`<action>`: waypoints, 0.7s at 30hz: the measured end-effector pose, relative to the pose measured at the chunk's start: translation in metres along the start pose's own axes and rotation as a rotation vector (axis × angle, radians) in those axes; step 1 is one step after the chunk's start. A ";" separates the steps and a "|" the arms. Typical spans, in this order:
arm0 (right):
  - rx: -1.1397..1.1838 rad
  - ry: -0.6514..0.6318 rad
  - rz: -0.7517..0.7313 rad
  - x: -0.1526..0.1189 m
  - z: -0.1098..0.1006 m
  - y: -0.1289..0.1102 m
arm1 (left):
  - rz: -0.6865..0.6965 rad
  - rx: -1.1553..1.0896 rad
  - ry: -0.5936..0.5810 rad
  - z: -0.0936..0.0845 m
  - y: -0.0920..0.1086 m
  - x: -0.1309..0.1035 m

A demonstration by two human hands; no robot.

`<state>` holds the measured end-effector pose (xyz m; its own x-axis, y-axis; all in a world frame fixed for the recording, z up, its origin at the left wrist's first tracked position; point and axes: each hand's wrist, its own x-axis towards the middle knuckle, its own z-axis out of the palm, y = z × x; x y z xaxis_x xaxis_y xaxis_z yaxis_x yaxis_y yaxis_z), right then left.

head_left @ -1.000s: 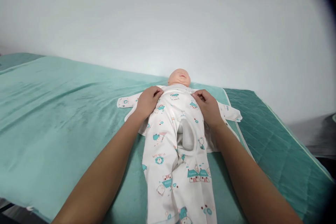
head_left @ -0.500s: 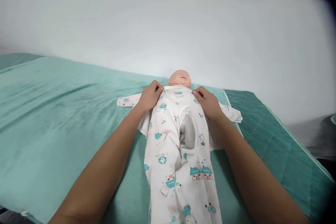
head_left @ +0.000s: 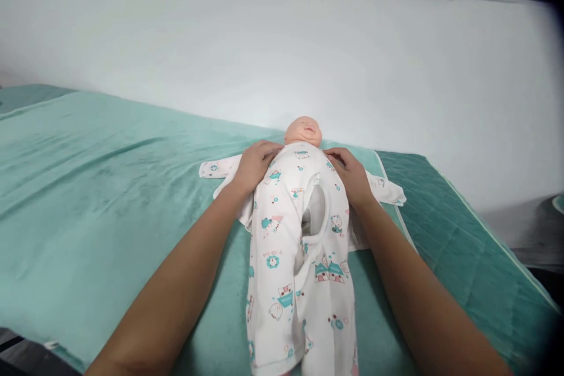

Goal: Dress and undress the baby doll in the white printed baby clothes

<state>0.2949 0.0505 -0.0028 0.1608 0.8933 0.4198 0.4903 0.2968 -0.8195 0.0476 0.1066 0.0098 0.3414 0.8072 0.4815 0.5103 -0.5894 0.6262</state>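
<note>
A doll (head_left: pixel 303 130) lies on its back, its head near the wall. White printed trousers (head_left: pixel 282 229) cover its front from chest to legs, with a round opening at the crotch showing grey-white cloth. Under them is a white printed top, its sleeves (head_left: pixel 388 191) spread to both sides. My left hand (head_left: pixel 257 165) lies along the trousers' upper left edge, fingers stretched towards the doll's neck. My right hand (head_left: pixel 349 173) rests at the upper right edge, fingers extended and thumb slightly apart. The fingertips of both are partly hidden.
A light green sheet (head_left: pixel 110 200) lies under the doll and spreads left. To the right is a darker green quilted cover (head_left: pixel 449 217). Behind stands a white wall (head_left: pixel 282 47) with a dark band on top. A round object sits at the far right edge.
Both hands have loosened from a pinch to a flatter hold at the chest edges. The trousers sit more rounded over the chest, and their legs have shifted up, showing the left hem.
</note>
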 end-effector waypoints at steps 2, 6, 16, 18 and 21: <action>0.010 0.022 0.023 -0.007 -0.002 -0.004 | 0.020 0.039 -0.014 -0.001 0.001 -0.006; 0.069 0.100 0.015 -0.024 -0.005 -0.027 | 0.074 0.165 0.019 -0.001 -0.001 -0.019; -0.368 -0.387 -0.477 -0.069 -0.014 -0.096 | 0.069 0.204 0.223 -0.013 0.019 -0.087; -0.426 -0.431 -0.499 -0.073 -0.017 -0.094 | -0.020 0.153 0.204 -0.020 0.033 -0.110; -0.451 -0.448 -0.510 -0.076 -0.020 -0.091 | -0.163 0.067 0.125 -0.031 0.058 -0.149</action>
<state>0.2552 -0.0514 0.0476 -0.4868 0.7634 0.4245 0.7236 0.6247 -0.2935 0.0016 -0.0489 -0.0065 0.1520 0.8788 0.4523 0.6034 -0.4449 0.6617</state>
